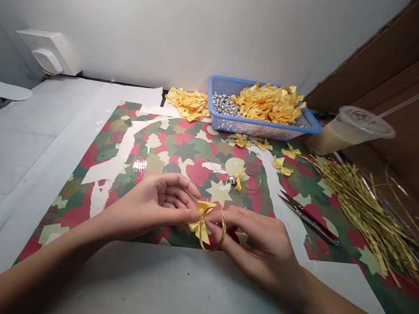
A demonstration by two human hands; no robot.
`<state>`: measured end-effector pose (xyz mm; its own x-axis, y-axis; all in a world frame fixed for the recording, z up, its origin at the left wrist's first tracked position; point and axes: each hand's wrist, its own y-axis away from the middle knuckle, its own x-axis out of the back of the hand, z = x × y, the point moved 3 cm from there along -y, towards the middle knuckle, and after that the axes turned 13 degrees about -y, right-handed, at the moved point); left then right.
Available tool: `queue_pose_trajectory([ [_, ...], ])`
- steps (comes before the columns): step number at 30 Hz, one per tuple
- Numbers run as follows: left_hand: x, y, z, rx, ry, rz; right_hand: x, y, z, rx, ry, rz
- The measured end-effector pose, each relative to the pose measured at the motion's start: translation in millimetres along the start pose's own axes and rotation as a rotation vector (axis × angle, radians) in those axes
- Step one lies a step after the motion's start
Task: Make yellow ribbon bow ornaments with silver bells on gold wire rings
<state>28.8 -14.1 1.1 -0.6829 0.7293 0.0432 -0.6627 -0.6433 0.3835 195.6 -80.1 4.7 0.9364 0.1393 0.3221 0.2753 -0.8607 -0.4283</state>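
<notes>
My left hand [159, 203] pinches a small yellow ribbon bow [202, 217] between thumb and fingertips, just above the patterned paper [154, 145]. My right hand [254, 242] meets it from the right, fingers closed on the same bow and on a thin gold wire tie [220, 231] looped around it. A little beyond lies a finished yellow bow with a silver bell [235, 179].
A blue basket [252, 126] at the back holds silver bells and many yellow bows; more bows [189, 103] are piled left of it. Scissors [307, 214] and a bundle of gold wire ties [363, 205] lie right. A lidded drink cup [349, 128] with a straw stands far right.
</notes>
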Motion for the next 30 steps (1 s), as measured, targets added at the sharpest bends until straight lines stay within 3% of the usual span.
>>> queue_pose_trajectory([
  [7, -1, -1, 1, 0.012, 0.039, 0.018, 0, 1, -3, 0.035, 0.044, 0.025],
  [19, -5, 2, 9, -0.026, -0.007, 0.069, 1, 1, -4, -0.069, 0.074, 0.056],
  [30, -8, 8, 13, -0.145, -0.272, 0.198, 2, 0, -5, -0.073, 0.133, 0.019],
])
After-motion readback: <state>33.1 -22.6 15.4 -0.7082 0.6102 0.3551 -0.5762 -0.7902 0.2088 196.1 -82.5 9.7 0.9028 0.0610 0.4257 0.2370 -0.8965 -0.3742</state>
